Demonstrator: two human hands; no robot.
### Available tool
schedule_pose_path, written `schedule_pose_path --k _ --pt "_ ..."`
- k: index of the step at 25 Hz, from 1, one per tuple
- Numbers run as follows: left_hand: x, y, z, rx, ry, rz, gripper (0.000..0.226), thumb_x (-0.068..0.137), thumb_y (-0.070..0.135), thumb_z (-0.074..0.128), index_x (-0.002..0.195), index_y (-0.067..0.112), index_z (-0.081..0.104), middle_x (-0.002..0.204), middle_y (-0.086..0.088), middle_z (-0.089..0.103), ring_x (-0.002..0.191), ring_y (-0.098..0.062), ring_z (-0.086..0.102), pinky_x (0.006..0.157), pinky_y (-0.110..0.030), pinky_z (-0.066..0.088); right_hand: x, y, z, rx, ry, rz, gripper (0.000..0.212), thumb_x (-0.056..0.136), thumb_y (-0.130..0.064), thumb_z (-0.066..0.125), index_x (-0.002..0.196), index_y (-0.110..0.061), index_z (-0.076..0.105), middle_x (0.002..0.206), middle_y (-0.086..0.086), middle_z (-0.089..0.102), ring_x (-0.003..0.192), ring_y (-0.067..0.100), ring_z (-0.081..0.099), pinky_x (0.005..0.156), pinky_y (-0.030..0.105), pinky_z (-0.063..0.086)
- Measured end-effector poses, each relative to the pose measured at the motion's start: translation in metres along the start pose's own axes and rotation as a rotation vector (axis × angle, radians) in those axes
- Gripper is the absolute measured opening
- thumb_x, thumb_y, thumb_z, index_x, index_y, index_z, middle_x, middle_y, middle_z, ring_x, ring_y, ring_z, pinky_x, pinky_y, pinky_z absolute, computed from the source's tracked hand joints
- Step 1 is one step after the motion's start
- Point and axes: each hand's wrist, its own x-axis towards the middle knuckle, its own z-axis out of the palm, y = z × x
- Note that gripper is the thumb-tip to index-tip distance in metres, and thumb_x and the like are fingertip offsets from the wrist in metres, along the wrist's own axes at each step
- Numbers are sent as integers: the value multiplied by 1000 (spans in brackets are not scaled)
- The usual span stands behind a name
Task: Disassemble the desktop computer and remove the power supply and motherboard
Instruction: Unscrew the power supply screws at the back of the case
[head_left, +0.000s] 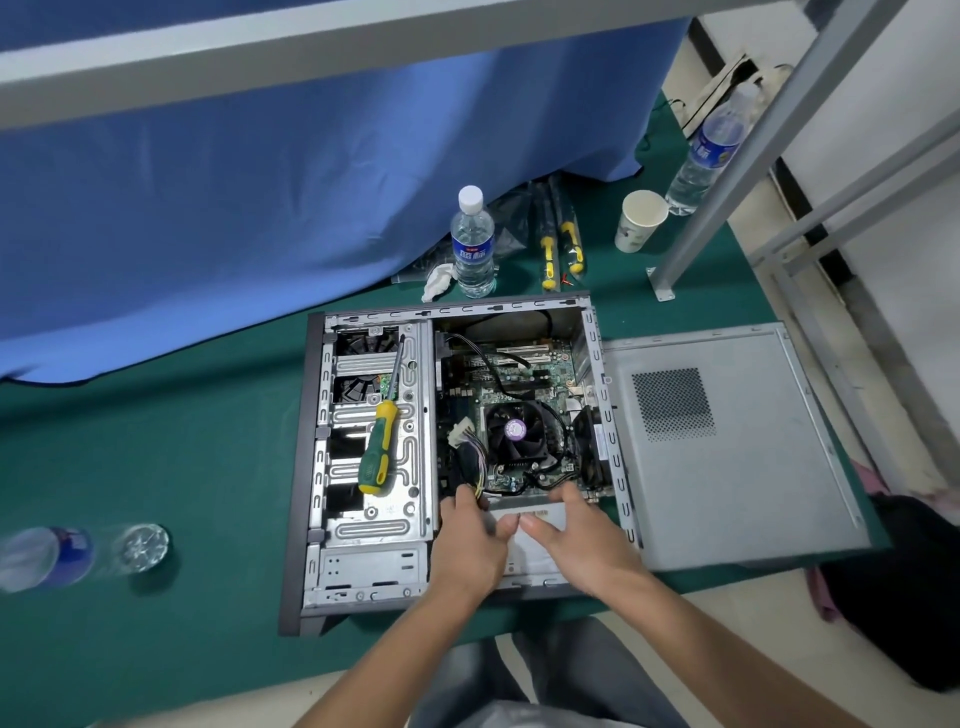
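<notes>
An open desktop case (311, 467) lies on its side on the green table. Inside sits the motherboard (514, 379) with a black CPU fan (519, 431). The grey power supply (530, 545) fills the near right corner, with its wire bundle (475, 462) running up to a white connector. My left hand (470, 540) grips the supply's left end, thumb by the wires. My right hand (576, 540) grips its right part, thumb over the far edge. A green and yellow screwdriver (382, 441) lies on the drive cage.
The removed side panel (727, 447) lies right of the case. Behind it stand a water bottle (472, 244), two packed screwdrivers (561, 249), a paper cup (639, 221) and a second bottle (709, 150). Another bottle (78, 553) lies at the left. A metal frame leg (727, 176) stands at right.
</notes>
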Motion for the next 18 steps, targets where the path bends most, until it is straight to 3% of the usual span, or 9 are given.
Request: schedule_pose_path --k 10,15,18 --pt "1 6 -7 63 12 20 28 97 37 57 101 18 38 108 -2 43 84 -16 49 75 -29 38 3 -3 -3 -45 21 -6 50 90 -63 50 125 -29 41 97 -6 57 86 18 58 71 31 40" --pt "-2 4 -6 62 7 14 27 97 37 57 100 19 38 107 0 46 84 -14 50 74 -28 39 4 -2 0 -107 15 7 55 90 -66 47 129 -27 41 118 2 63 102 24 61 76 32 41" --pt "0 6 -8 70 17 19 27 97 37 57 101 18 38 106 0 45 85 -16 50 74 -28 37 7 -3 -1 -93 12 2 55 90 -65 48 129 -27 42 108 -1 63 96 22 61 77 32 42"
